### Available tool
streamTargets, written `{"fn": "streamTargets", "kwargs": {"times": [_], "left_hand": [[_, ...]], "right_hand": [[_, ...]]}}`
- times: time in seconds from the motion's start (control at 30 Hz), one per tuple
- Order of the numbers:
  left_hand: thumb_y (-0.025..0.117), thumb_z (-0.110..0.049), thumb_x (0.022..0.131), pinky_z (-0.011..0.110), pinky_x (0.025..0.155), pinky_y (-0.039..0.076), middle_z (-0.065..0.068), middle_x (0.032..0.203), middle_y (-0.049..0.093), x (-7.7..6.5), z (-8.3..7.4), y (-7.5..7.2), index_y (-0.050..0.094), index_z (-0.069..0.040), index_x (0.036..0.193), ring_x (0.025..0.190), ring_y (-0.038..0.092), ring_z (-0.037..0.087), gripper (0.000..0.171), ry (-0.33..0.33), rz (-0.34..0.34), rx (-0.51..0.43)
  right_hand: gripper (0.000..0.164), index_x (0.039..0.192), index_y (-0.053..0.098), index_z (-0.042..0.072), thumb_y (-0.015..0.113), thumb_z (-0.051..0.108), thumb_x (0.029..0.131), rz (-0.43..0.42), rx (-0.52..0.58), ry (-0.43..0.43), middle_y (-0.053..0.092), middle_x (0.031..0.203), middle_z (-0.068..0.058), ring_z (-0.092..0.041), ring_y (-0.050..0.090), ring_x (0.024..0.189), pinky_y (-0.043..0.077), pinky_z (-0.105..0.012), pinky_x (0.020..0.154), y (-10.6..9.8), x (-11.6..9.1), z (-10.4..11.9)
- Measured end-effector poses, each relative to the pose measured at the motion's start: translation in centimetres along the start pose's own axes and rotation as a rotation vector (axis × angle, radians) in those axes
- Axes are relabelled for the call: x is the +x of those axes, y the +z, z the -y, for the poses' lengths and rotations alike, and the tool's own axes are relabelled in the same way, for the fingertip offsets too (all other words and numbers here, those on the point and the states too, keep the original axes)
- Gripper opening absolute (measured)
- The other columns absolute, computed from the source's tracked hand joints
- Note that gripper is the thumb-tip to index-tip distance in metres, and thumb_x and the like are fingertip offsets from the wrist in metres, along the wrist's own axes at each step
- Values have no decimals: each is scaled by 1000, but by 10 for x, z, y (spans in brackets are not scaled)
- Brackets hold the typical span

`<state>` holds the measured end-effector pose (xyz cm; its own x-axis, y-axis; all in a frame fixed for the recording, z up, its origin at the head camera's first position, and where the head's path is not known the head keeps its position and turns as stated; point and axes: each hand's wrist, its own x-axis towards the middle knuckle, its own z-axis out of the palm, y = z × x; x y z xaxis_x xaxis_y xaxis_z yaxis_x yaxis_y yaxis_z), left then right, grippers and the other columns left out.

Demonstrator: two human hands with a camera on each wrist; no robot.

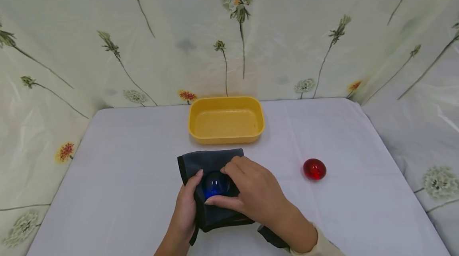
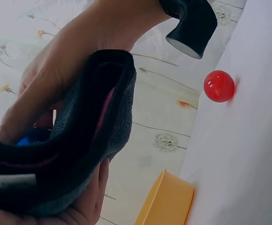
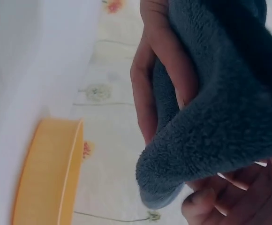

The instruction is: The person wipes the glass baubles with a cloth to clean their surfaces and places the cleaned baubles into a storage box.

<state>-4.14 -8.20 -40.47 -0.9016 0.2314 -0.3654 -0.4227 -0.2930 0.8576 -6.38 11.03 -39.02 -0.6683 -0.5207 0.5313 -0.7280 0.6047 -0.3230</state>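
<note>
A glossy dark blue ball [image 1: 216,184] sits against a folded dark grey cloth [image 1: 211,161] at the front middle of the table in the head view. My left hand [image 1: 185,205] grips the cloth from the left, its thumb on top beside the ball. With thumb and fingers, my right hand [image 1: 259,189] pinches the ball from the right. Up close in the left wrist view, the cloth [image 2: 122,105] hides most of the blue ball [image 2: 34,136]. The right wrist view shows the fluffy cloth [image 3: 220,122] with fingers [image 3: 171,56] around it; the ball cannot be seen there.
A yellow rectangular tray [image 1: 226,140] stands at the back middle of the white-covered table [image 1: 118,176]. A glossy red ball [image 1: 314,169] lies on the right side. Flower-printed sheeting [image 1: 172,61] hangs behind the table and along its sides.
</note>
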Motion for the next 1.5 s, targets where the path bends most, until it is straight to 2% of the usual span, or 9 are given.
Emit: {"fn": "streamTargets", "kwargs": {"times": [0.17,0.27,0.4,0.53,0.77,0.87,1.07,1.33,1.5], "left_hand": [[34,-49,112,29,85,59,6,119,66,0,-2,-1,39,-4,149,97,69,15,59,30,-5,16],[34,-49,112,28,85,59,5,117,67,0,-2,-2,45,-3,146,97,70,14,58,29,-16,24],[36,-49,111,28,86,58,5,117,67,0,0,-2,46,-2,144,98,70,14,58,11,-3,9],[36,-48,112,28,86,59,6,117,67,1,1,-2,44,-1,145,97,70,14,58,18,10,-6],[39,-52,110,29,85,59,6,116,67,1,1,1,40,-3,146,96,71,15,60,-14,-1,-10],[39,-51,110,29,84,59,5,115,68,1,1,1,42,-3,145,94,70,15,60,-11,-6,-5],[35,-49,112,29,86,59,6,118,67,0,0,-2,43,-2,147,97,71,15,60,15,-5,13],[38,-50,111,28,88,58,7,122,66,1,1,0,39,-2,148,101,70,15,61,-19,-15,0],[38,-50,111,29,88,59,8,123,66,2,1,0,36,-1,151,99,71,15,63,-13,7,-17]], "right_hand": [[77,151,53,16,75,58,91,169,192,5,54,149,1,-13,54,125,52,-33,103,-10,-3,-3],[69,159,44,22,71,44,100,267,303,-24,44,161,6,-11,52,125,52,-32,102,-16,-4,-5],[57,156,50,22,69,31,103,310,349,-28,49,157,10,-9,53,124,51,-33,102,-20,-4,-8],[52,146,60,19,72,40,100,264,291,14,57,146,8,-9,56,128,51,-34,105,-16,-2,-6],[61,116,66,11,81,61,84,76,74,14,60,109,1,-10,58,90,57,-22,82,-3,0,-1],[67,124,64,11,81,62,83,94,81,8,61,120,0,-12,60,103,57,-26,91,-4,-1,-1],[67,158,45,24,71,45,99,297,280,15,45,159,9,-10,51,130,51,-36,105,-18,-4,-6],[51,149,58,20,69,38,102,306,306,7,57,148,8,-10,56,130,51,-37,106,-23,-2,-7],[54,128,65,15,79,51,91,180,174,40,62,121,4,-9,61,100,57,-26,89,-12,0,-3]]}}
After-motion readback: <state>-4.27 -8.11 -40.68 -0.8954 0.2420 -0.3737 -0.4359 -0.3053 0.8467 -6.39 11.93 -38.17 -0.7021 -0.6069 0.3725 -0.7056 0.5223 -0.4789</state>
